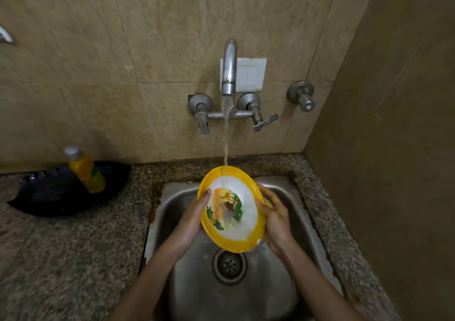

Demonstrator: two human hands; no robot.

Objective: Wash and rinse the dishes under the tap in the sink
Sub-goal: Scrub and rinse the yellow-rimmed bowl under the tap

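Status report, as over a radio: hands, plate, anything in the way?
Gripping plate: left hand, right hand. Tilted over sink under running tap. Nothing in the way.

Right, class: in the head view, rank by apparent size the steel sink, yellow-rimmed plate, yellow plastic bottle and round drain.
1. steel sink
2. yellow-rimmed plate
3. yellow plastic bottle and round drain look alike; not ranked.

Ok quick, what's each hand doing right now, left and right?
Left hand: grips the yellow-rimmed plate at its left edge, thumb on its face.
Right hand: grips the same plate at its right edge, fingers curled round the rim.
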